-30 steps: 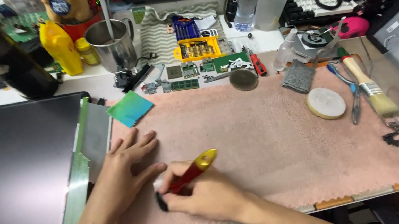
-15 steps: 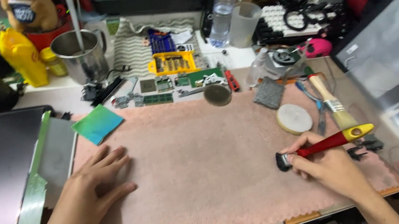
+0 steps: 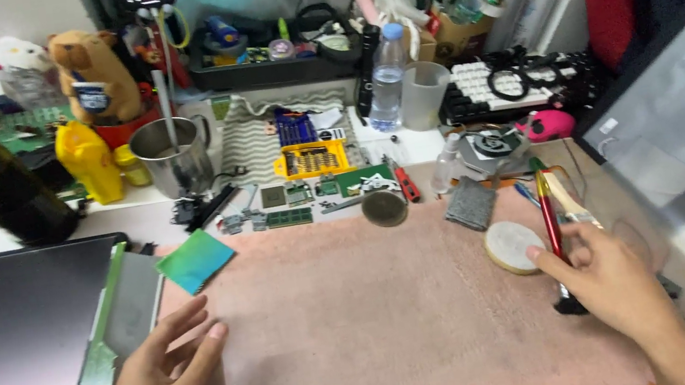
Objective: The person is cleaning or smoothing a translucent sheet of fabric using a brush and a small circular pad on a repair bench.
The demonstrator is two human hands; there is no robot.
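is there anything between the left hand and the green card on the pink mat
Nothing visible. The left hand rests open on the pink mat, and only bare mat lies between its fingertips and the green card further up. The right hand holds the red screwdriver far off on the other side.

Two bare hands, left hand (image 3: pixel 159 383) and right hand (image 3: pixel 609 276); one red-and-yellow screwdriver (image 3: pixel 548 213); one round white disc (image 3: pixel 513 246); one clear plastic bottle (image 3: pixel 387 79).
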